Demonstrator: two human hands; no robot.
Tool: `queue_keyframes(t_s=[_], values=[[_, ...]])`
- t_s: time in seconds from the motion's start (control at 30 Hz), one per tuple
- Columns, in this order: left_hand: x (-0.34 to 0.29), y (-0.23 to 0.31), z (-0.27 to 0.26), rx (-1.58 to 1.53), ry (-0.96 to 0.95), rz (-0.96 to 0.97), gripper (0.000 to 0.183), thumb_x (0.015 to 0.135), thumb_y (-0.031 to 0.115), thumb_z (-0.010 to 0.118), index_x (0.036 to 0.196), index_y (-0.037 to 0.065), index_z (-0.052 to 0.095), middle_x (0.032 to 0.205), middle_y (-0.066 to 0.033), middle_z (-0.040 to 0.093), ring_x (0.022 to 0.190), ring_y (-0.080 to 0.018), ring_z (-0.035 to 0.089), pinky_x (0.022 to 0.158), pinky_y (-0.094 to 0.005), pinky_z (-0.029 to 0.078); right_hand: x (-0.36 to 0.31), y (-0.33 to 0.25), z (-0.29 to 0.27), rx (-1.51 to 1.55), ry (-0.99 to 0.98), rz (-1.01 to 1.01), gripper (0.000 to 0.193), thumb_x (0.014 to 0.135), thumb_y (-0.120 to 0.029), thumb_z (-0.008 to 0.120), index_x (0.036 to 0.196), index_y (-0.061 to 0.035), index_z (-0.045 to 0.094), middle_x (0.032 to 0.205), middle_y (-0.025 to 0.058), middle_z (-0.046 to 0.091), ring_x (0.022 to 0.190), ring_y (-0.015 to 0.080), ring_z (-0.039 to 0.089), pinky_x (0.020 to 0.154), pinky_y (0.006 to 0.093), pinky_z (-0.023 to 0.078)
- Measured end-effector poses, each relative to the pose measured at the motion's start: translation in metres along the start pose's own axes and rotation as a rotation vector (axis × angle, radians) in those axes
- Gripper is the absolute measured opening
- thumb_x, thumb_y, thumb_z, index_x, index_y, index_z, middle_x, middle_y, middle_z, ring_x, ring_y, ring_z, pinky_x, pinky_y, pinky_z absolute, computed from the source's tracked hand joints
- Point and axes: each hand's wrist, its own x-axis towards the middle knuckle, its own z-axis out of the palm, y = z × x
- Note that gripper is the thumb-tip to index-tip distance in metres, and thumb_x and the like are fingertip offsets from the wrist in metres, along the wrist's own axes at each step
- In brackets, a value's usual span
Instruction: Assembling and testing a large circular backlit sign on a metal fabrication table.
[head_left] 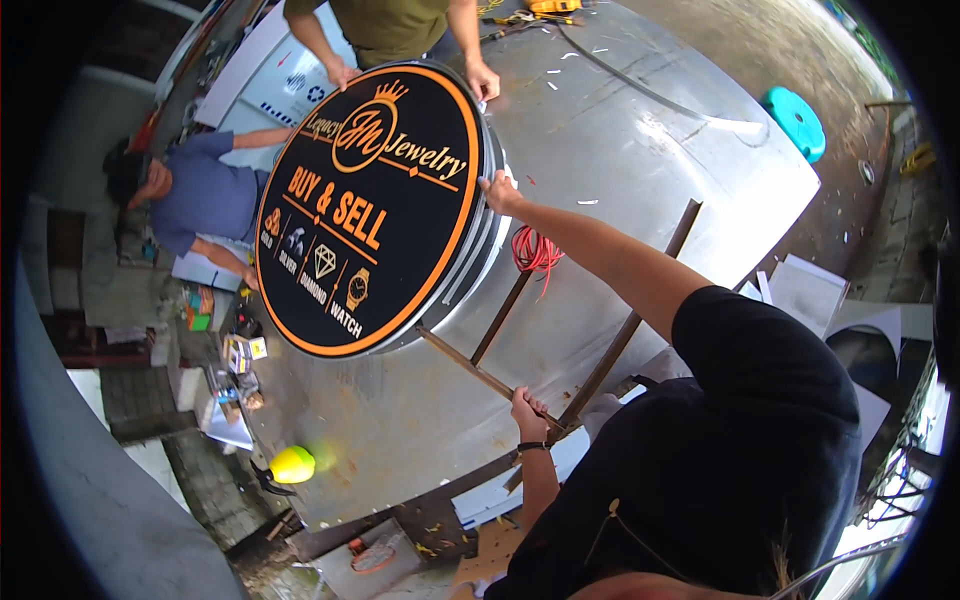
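A large round black sign (370,215) with an orange rim, printed lettering and small icons is held tilted above the metal table. My right hand (501,193) grips its silver side edge at the right. Lower down, my left hand (530,414), with a dark band at the wrist, is closed around the corner of a brown metal bar frame (470,364). One end of that frame reaches the sign's lower edge; whether they are joined I cannot tell. A coil of red wire (536,249) lies beside the frame, near the sign's right side.
A person in an olive shirt (390,25) holds the sign's far edge; another in a blue shirt (210,190) touches its left side. On the big metal table (640,110) lie a grey hose (640,88) and a yellow tool (552,8). A yellow-green object (293,464) sits near left, a teal stool (795,122) far right.
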Motion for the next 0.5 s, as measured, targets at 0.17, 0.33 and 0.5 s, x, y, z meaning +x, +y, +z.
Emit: queue_keyframes(t_s=[0.17, 0.33, 0.5], values=[[0.0017, 0.0023, 0.0015, 0.050, -0.034, -0.013, 0.030, 0.078, 0.027, 0.056, 0.061, 0.018, 0.033, 0.047, 0.0039, 0.025, 0.040, -0.0122, 0.028, 0.045, -0.0289, 0.028, -0.0027, -0.0023, -0.0058, 0.037, 0.003, 0.008, 0.053, 0.095, -0.044, 0.034, 0.121, 0.0023, 0.030, 0.126, 0.0315, 0.036, 0.116, 0.0485, 0.043, 0.098, 0.0503, 0.036], [0.0029, 0.0032, -0.0012, 0.044, -0.041, -0.041, 0.030, 0.078, 0.026, 0.056, 0.060, 0.018, 0.033, 0.048, 0.0040, 0.025, 0.040, -0.0120, 0.028, 0.045, -0.0289, 0.028, -0.0046, -0.0017, -0.0047, 0.038, -0.024, 0.012, 0.053, 0.094, -0.044, 0.034, 0.121, 0.0021, 0.031, 0.126, 0.0301, 0.037, 0.115, 0.0486, 0.044, 0.097, 0.0510, 0.038], [0.0040, 0.0034, -0.0019, 0.065, -0.036, -0.051, 0.030, 0.078, 0.026, 0.054, 0.059, 0.018, 0.032, 0.046, 0.0045, 0.025, 0.039, -0.0123, 0.029, 0.044, -0.0287, 0.028, -0.0089, -0.0041, -0.0075, 0.049, -0.033, 0.035, 0.054, 0.095, -0.046, 0.033, 0.121, 0.0018, 0.031, 0.126, 0.0287, 0.038, 0.115, 0.0483, 0.045, 0.097, 0.0513, 0.038]])
